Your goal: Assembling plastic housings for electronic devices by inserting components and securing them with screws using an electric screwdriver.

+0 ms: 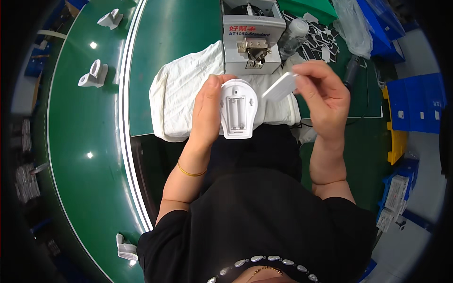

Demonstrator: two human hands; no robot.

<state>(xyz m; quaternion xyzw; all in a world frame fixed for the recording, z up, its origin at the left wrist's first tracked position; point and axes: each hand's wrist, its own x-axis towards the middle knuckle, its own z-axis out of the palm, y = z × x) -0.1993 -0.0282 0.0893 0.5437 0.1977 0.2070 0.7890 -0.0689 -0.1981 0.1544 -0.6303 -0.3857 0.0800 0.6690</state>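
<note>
My left hand (208, 109) is closed on the left edge of a white plastic device (248, 129), rounded at the top and narrower below. Its open battery compartment (237, 112) faces up, showing metal contacts and no batteries inside. To the right, my right hand (325, 96) pinches a flat white battery cover (279, 87) between thumb and fingers. The cover is tilted and held apart from the device. Both hands are above a white cloth (174, 85) spread on the green table.
A grey machine (252, 40) with a metal fixture stands behind the cloth. Beside it are a clear plastic bottle (296, 34) and a pile of dark and white strips (323, 42). Several white devices (94, 74) sit on the green conveyor (89, 127) at left. Blue bins (420, 106) line the right.
</note>
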